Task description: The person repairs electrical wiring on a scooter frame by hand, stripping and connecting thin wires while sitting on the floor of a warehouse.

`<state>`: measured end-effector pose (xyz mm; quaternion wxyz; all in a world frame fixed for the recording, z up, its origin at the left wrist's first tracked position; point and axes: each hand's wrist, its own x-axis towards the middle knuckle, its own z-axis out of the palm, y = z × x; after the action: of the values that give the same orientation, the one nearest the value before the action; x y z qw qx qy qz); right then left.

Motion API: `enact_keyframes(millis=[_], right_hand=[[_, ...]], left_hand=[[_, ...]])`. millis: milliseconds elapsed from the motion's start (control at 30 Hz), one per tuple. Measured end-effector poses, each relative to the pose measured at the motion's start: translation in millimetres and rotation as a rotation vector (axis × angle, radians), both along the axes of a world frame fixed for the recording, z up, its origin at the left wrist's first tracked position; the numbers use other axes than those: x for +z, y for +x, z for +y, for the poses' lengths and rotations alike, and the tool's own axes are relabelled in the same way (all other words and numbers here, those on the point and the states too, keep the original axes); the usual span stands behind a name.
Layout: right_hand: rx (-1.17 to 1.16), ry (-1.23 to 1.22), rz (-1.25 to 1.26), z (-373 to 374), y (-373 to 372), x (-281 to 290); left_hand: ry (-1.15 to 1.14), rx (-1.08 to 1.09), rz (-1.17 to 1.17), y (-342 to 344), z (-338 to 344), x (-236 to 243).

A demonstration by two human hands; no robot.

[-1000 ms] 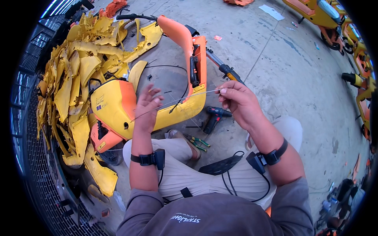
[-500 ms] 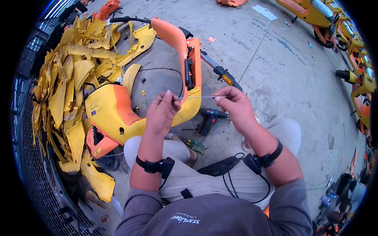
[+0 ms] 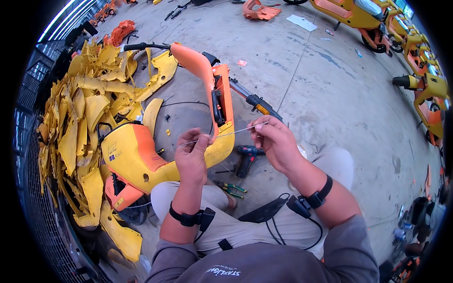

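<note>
A thin, straight grey wire or rod (image 3: 231,134) stretches between my hands, its right end higher than its left. My left hand (image 3: 192,155) pinches it between thumb and fingers, and a short length sticks out past the fingers on the left. At the other end my right hand (image 3: 276,141) is closed on it with thumb and forefinger. Just beyond my hands lies a yellow and orange scooter body (image 3: 123,145) on its side. A tall orange front panel (image 3: 226,96) rises behind the wire. What the wire belongs to cannot be made out.
A cordless drill (image 3: 246,159) and green-handled pliers (image 3: 230,188) lie on the concrete before my knees. A heap of yellow plastic panels (image 3: 89,113) fills the left. Yellow scooters (image 3: 432,96) stand along the right. An orange shell (image 3: 258,10) lies at the far side.
The wire has gone from nearly level to slanting, its left end lower. My left hand has dropped and turned, and the wire now shows beyond its fingers. The view has tilted up slightly.
</note>
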<state>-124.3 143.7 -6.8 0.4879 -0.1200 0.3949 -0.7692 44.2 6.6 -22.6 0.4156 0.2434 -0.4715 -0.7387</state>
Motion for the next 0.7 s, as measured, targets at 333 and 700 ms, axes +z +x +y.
enact_keyframes(millis=[333,700], right_hand=[[-0.034,0.074,0.122,2,2,2],[-0.076,0.033,0.134,15,-7,-1]], left_hand=[[-0.188,0.016,0.071,-5,10,6],[-0.135,-0.224,0.117,-23,23,20]])
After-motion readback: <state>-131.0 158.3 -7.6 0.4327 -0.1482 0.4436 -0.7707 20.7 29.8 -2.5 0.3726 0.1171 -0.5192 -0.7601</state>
